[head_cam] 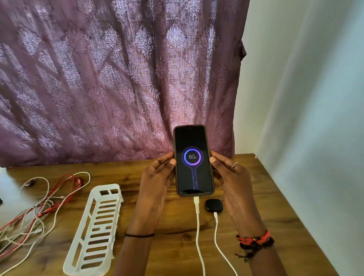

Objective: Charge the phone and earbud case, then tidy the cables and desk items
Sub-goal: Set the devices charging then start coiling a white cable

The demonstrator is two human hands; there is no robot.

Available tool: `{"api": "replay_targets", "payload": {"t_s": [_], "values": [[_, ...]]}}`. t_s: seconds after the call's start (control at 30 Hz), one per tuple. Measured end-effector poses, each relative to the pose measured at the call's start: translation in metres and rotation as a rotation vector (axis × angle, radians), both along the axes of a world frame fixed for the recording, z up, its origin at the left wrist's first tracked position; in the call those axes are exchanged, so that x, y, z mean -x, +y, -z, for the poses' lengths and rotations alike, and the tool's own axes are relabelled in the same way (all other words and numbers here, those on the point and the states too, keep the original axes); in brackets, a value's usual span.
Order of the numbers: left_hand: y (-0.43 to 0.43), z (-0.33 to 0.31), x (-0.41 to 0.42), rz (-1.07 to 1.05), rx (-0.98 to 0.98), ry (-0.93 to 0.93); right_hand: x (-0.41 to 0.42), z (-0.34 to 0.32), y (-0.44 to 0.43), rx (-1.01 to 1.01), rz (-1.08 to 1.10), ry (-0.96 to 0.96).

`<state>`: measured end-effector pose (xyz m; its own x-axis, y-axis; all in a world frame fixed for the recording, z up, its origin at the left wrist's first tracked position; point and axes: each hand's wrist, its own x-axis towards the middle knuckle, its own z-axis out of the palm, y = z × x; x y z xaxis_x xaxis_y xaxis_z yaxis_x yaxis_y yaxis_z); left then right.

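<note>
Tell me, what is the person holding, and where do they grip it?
The phone, held upright by its two long edges: left hand on the left edge, right hand on the right.

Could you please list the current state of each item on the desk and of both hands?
phone: held upright, plugged in, screen showing 80%
earbud case: closed, on desk, white cable plugged in
white tray: empty, lying on desk
loose cables: tangled, untidied
left hand: gripping phone
right hand: gripping phone
</note>
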<state>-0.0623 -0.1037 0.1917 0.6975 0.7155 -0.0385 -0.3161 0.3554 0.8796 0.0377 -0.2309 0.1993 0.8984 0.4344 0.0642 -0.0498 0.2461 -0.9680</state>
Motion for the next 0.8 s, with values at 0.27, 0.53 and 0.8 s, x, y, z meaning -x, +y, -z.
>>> {"api": "replay_targets", "payload": {"t_s": [0.27,0.53,0.8], "values": [[-0.001,0.0,-0.001,0.0,-0.009,0.008,0.001,-0.001,0.0,0.002,-0.013,0.007],[-0.004,0.0,-0.001,-0.024,-0.01,-0.011,0.0,0.003,0.001,0.022,0.002,0.013],[-0.002,0.008,-0.002,-0.027,-0.008,0.021,-0.002,0.014,0.003,0.051,0.01,0.041]]}}
